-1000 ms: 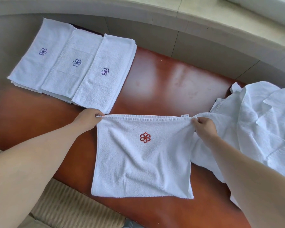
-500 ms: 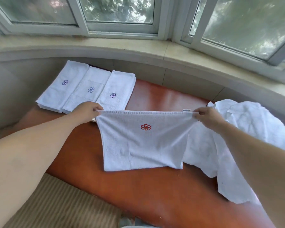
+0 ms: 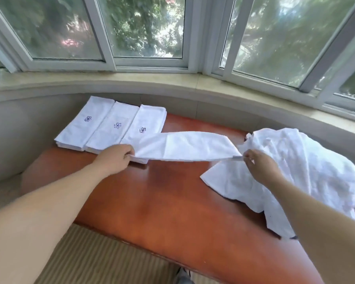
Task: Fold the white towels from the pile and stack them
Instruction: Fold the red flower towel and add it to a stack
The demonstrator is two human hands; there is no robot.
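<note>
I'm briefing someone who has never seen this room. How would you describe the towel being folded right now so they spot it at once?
Below the bay window is a reddish wooden table. Stretched in the air above it, between the left hand and right hand, is the held towel. Unlike the three folded towels at far left and the crumpled pile at right, it is pinched at both corners.

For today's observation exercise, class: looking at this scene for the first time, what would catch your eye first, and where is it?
First, the white towel stretched in mid-air above the middle of the reddish wooden table, its ends pinched by the left hand and the right hand. Next, the crumpled pile of white towels on the table's right side. At the far left lie three folded towels side by side, each with a small blue flower emblem.
</note>
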